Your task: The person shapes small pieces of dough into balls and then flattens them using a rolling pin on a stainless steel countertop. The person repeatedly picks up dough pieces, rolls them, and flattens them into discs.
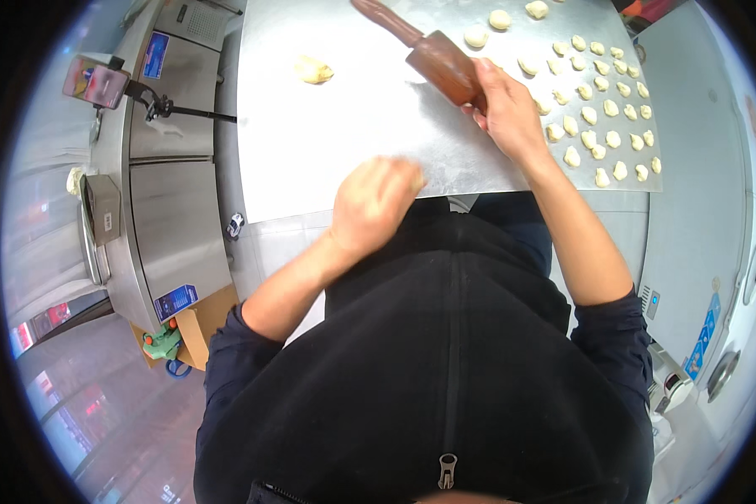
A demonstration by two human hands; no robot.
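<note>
A brown wooden rolling pin (447, 67) slants over the metal table (353, 126), its free handle pointing to the far left. My right hand (510, 113) is closed around its near end. Above the table's front edge, my left hand (374, 202) has its fingers curled together. Motion blurs its fingertips, and I cannot make out what they hold, if anything. A lone piece of pale dough (312, 70) lies on the left of the table. Many small dough pieces (589, 113) are spread over the right side, with larger dough balls (500, 19) at the far edge.
A phone (97, 82) on a stand arm is off the table's left side. Steel cabinets (176, 223) line the left, with a cardboard box (206, 323) at their near end. A pale door-like panel (701, 143) stands to the right.
</note>
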